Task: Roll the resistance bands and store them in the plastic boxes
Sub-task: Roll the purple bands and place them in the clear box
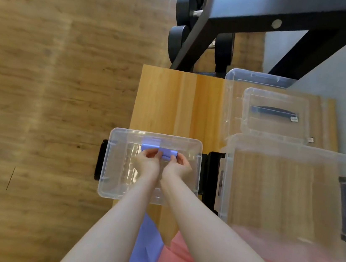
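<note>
While both your hands reach into the clear box (110, 162) at the table's (161, 98) near left corner, the purple band roll (168, 153) sits at their twelve o'clock, caught between them. Your left hand (147, 160) pinches its left end with curled fingers; your right hand (178, 164) pinches the right end. More purple band (145, 248) and pink band (181, 261) lie at six o'clock.

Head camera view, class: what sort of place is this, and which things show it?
Probably a home gym or fitness room: black dumbbells sit on a dark metal rack, and both hands roll a purple resistance band over a clear plastic box.
</note>
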